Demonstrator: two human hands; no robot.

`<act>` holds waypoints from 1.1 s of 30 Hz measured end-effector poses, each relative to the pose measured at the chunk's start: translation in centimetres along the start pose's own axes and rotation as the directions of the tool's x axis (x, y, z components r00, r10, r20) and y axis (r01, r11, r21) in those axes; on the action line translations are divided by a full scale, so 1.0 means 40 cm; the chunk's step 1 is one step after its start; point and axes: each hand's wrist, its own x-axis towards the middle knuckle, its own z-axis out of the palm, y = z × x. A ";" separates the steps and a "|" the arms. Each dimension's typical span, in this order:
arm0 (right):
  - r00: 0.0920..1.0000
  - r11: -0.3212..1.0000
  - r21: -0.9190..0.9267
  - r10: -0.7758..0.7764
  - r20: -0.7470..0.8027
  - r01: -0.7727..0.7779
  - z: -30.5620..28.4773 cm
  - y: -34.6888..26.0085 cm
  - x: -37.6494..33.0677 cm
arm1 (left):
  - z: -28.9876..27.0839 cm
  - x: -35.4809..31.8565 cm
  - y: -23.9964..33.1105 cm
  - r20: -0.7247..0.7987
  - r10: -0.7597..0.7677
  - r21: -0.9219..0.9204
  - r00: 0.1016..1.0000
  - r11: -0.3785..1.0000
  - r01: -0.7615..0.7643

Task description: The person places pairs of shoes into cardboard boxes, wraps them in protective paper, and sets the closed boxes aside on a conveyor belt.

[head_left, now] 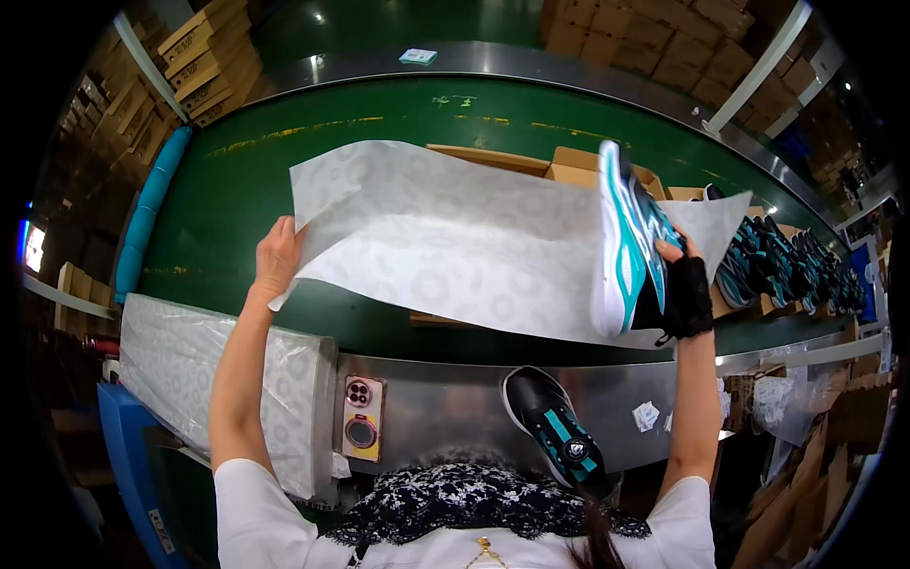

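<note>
A wide sheet of pale grey patterned wrapping paper [445, 242] stretches across the middle. My left hand [280, 254] pinches its left edge between thumb and fingers. In my right hand [686, 284], which wears a black fingerless glove, is a black and turquoise sneaker [626, 251] with a white sole, held upright over the paper's right part. Under the paper lies an open cardboard shoebox [573, 169], mostly hidden. A second sneaker [555, 427], black with a turquoise strap and a round dial, rests on the metal ledge [464, 394] close to my body.
A stack of wrapping paper [294, 398] in clear plastic lies left of a phone [362, 417]. Small white packets [646, 415] sit on the ledge. More sneakers [791, 261] line the green conveyor belt [237, 209] at right. Cartons [654, 43] are piled beyond it.
</note>
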 end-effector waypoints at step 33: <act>0.803 0.767 -0.488 -0.058 0.593 0.416 0.482 0.393 0.026 | -0.013 0.200 0.318 0.625 0.039 -0.774 0.780 -0.098 0.625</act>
